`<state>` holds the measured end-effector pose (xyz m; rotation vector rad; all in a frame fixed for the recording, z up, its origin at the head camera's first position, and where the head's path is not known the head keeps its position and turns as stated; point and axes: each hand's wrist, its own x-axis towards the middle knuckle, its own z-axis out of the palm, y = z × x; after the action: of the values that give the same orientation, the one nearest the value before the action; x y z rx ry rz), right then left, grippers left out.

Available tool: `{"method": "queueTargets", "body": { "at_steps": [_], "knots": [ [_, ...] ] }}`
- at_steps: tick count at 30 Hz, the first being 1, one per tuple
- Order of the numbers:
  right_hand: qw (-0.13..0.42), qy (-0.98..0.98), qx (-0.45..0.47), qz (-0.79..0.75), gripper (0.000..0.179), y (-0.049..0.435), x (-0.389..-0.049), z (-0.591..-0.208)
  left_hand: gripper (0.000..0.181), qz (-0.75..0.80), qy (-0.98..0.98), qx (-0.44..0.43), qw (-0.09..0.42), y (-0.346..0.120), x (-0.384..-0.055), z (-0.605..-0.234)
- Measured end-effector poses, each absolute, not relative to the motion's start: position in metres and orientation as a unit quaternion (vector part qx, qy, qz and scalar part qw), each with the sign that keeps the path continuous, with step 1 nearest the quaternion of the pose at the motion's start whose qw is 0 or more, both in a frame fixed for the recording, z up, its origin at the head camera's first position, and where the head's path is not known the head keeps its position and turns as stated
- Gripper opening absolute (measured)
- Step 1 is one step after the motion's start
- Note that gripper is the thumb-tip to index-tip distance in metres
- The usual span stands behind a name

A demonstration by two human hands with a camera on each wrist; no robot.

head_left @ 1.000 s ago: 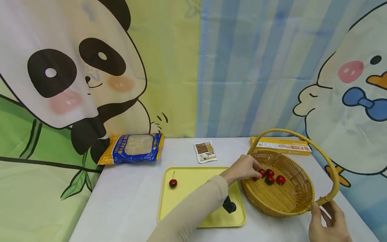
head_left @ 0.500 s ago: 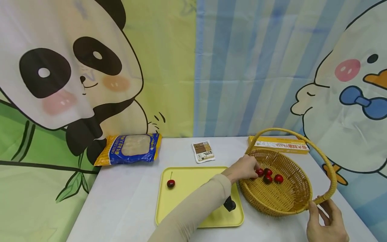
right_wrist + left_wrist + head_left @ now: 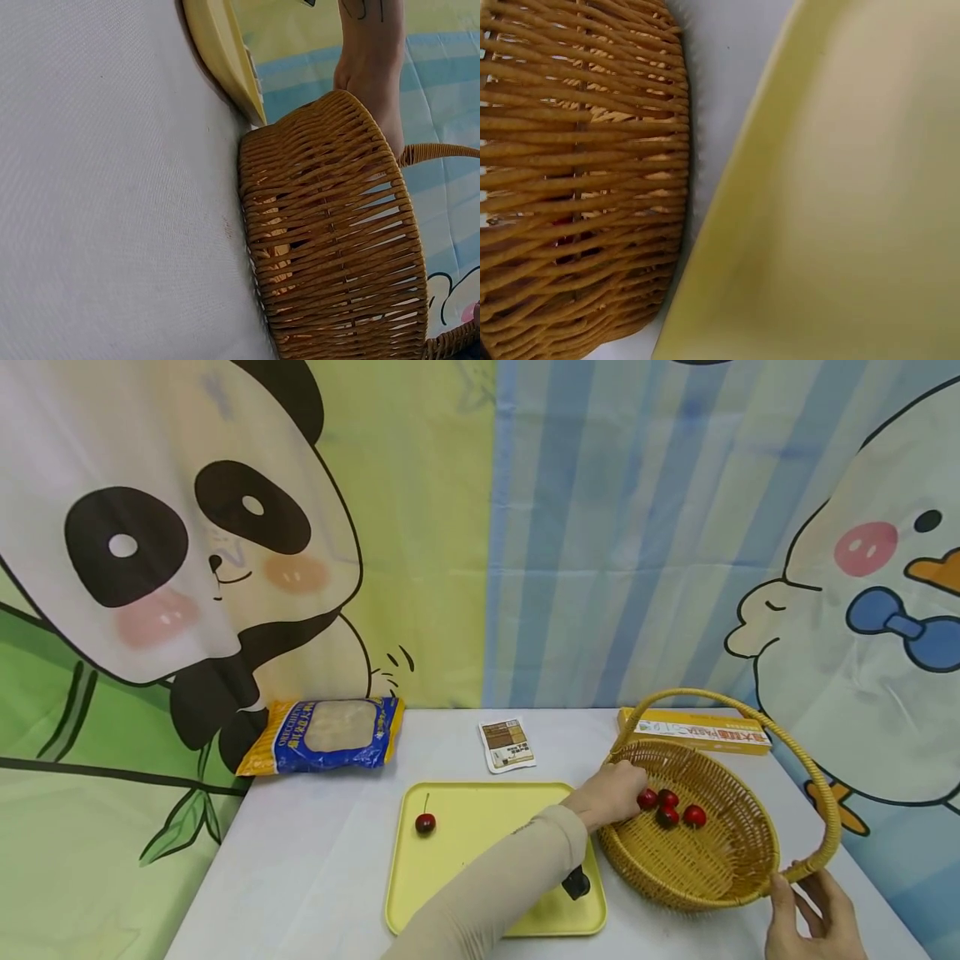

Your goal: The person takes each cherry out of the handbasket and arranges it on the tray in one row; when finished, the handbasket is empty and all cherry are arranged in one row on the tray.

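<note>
A round wicker basket with a tall arched handle stands at the right of the table, several dark red cherries lying inside it. My left hand reaches over the basket's left rim, close to the cherries. Its fingers are hidden behind the back of the hand, so what they hold cannot be seen. My right hand pinches the basket rim at the foot of the handle, lower right. To the left, a yellow tray bears a single stemmed cherry. Basket weave and tray edge fill the left wrist view.
A blue and yellow pasta bag lies at the back left, a small white and brown packet at back centre. Behind the basket is a yellow box. A printed curtain hangs along the table's far edge.
My left hand has tipped lower over the basket's left rim, and its fingers have gone out of sight. The right hand stays on the rim. The head view has shifted slightly.
</note>
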<state>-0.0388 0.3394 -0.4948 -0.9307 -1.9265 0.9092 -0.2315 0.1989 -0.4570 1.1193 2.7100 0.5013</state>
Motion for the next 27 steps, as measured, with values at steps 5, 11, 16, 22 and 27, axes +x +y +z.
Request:
{"method": "queueTargets", "body": {
  "at_steps": [5,11,16,22,27],
  "knots": [
    [0.396,-0.76,-0.368,0.359,0.052,0.339,-0.039,-0.496,0.022,0.157,0.908,0.38,0.074,0.199,-0.229,-0.459],
    [0.389,-0.762,-0.373,0.36,0.052,0.339,-0.04,-0.498,0.014,0.133,0.91,0.388,0.058,0.2,-0.228,-0.467],
    [0.392,-0.763,-0.368,0.358,0.051,0.338,-0.04,-0.498,0.011,0.121,0.91,0.394,0.04,0.199,-0.227,-0.469],
    [0.4,-0.761,-0.363,0.358,0.052,0.337,-0.04,-0.497,0.017,0.137,0.907,0.397,0.042,0.199,-0.228,-0.468],
    [0.404,-0.756,-0.37,0.357,0.052,0.339,-0.039,-0.496,0.031,0.196,0.895,0.395,0.063,0.203,-0.23,-0.467]
  ]
}}
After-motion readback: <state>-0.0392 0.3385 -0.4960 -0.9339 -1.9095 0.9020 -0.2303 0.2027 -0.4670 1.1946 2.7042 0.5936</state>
